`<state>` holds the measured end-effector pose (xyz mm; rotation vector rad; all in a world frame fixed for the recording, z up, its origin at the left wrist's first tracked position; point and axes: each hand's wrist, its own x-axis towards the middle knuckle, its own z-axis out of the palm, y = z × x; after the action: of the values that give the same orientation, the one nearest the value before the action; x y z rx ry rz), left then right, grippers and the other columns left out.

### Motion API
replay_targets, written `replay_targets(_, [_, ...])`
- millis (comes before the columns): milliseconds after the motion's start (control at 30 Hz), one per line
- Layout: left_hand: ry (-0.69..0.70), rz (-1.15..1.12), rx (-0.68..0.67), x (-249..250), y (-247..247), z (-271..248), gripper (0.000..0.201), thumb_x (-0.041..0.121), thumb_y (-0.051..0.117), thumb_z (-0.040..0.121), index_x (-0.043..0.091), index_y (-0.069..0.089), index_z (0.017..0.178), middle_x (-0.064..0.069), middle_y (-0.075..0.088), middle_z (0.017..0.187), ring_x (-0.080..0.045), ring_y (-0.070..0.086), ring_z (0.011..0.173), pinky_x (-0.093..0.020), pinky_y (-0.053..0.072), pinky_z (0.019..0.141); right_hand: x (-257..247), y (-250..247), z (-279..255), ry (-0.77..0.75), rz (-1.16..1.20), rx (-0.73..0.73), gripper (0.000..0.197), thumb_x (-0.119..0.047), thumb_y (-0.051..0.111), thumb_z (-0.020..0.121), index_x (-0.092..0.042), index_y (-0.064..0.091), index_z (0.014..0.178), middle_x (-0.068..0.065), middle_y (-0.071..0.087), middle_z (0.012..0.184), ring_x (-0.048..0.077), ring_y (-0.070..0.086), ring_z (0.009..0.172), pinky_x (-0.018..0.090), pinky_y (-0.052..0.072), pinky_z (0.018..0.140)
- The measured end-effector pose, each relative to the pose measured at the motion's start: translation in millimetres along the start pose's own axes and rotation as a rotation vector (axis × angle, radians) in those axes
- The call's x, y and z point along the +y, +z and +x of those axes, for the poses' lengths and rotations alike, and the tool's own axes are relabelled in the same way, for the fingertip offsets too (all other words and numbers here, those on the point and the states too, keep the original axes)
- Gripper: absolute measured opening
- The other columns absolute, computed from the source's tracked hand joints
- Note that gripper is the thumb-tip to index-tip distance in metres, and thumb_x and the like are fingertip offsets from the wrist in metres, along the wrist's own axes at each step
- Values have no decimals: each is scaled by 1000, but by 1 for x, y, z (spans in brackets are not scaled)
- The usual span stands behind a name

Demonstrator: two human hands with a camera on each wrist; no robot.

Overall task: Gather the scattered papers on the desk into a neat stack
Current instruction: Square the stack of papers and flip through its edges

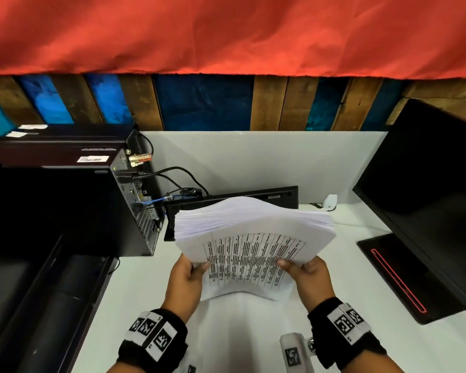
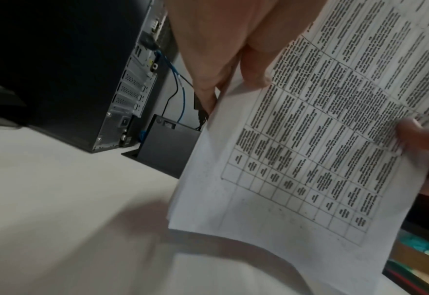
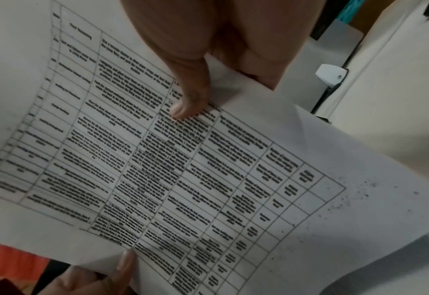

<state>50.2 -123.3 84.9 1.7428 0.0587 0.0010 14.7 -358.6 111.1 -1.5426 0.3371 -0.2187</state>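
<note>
- Head view: you hold the paper stack [image 1: 253,238] upright above the desk [image 1: 145,305], printed table facing you. Your left hand [image 1: 184,281] pinches its left edge and your right hand [image 1: 307,278] pinches its right edge, thumbs on the front sheet, the other fingers hidden behind. The stack's long axis runs side to side between your hands, both equally near. Its top edges fan out unevenly, so the stack looks not yet squared. The bottom edge hangs just above the desk, which is probably where you would tap it level. A computer tower [image 1: 73,200] stands to the left, a monitor [image 1: 428,189] to the right.
- Left wrist view: your left thumb [image 2: 256,65] presses the front sheet near its edge, with fingers curled behind. The stack's lower corner hovers over the desk, apart from it.
- Right wrist view: your right thumb [image 3: 188,99] lies flat on the printed table, gripping the sheets against fingers behind. The left thumb shows at the far edge.
</note>
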Motion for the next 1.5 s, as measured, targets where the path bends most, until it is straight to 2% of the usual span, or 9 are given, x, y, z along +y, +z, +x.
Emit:
replay_targets(167, [51, -18, -38, 14, 2, -10, 38, -1, 52, 94, 24, 45, 122, 14, 69, 104, 3, 63, 102, -8, 49, 87, 5, 10, -5, -48, -15, 28, 32, 3, 64, 84, -13, 62, 112, -6, 73, 99, -2, 69, 89, 22, 55, 86])
replay_targets(367, [160, -45, 78, 40, 6, -18, 44, -5, 43, 96, 38, 48, 105, 22, 63, 104, 19, 59, 94, 0, 43, 79, -12, 20, -9, -130, 33, 79, 38, 3, 59, 88, -31, 59, 104, -13, 73, 94, -5, 68, 88, 9, 51, 76])
replay_targets(567, [51, 54, -13, 5, 0, -28, 27, 7, 48, 97, 15, 44, 122, 2, 66, 109, -15, 62, 108, -31, 48, 97, -2, 11, -22, -138, -6, 50, 40, -4, 66, 85, -36, 54, 106, -9, 70, 105, -3, 67, 94, 22, 49, 84])
replay_targets(733, [33, 151, -25, -5, 3, -44, 10, 1, 44, 97, 9, 39, 93, 11, 43, 75, -9, 43, 74, -2, 39, 67, 11, 6, -25, -100, -22, 25, 39, -5, 64, 87, -36, 53, 108, -8, 70, 106, 0, 67, 96, 31, 50, 90])
replay_targets(900, [-60, 342, 16, -38, -2, -36, 15, 10, 46, 97, 15, 49, 84, -2, 56, 89, -21, 52, 85, -20, 37, 74, 20, 3, -25, -83, -74, 24, 36, -2, 59, 90, -33, 56, 107, -6, 71, 107, 2, 67, 95, 36, 50, 94])
replay_targets(1067, [-25, 463, 83, -39, -8, -33, 38, 17, 57, 93, 19, 32, 65, -1, 45, 68, -14, 40, 61, -15, 30, 54, 24, 3, -24, -77, -59, 28, 33, -2, 57, 91, -29, 56, 110, -2, 71, 108, 15, 66, 101, 37, 50, 93])
replay_targets(1200, [-67, 393, 47, -47, -9, -36, 34, 13, 56, 94, 20, 36, 68, 4, 51, 65, -13, 45, 61, -14, 36, 55, 24, 3, -24, -60, -70, 22, 34, -3, 57, 91, -33, 56, 106, -6, 71, 106, 2, 67, 95, 33, 50, 91])
replay_targets(1400, [-238, 349, -135, -70, 8, -46, 32, 13, 45, 99, -4, 46, 126, -14, 61, 109, -27, 57, 111, -24, 38, 90, 29, 5, -29, -23, -51, -5, 35, -3, 57, 91, -30, 54, 114, -9, 68, 111, -7, 66, 93, 22, 49, 86])
replay_targets(1500, [-219, 206, -178, -72, 5, -46, 43, 8, 50, 96, 15, 39, 137, 4, 55, 126, -13, 50, 121, -21, 30, 105, 28, 4, -29, -24, -49, -13, 38, -3, 61, 89, -31, 54, 113, -10, 69, 109, -7, 67, 93, 14, 49, 81])
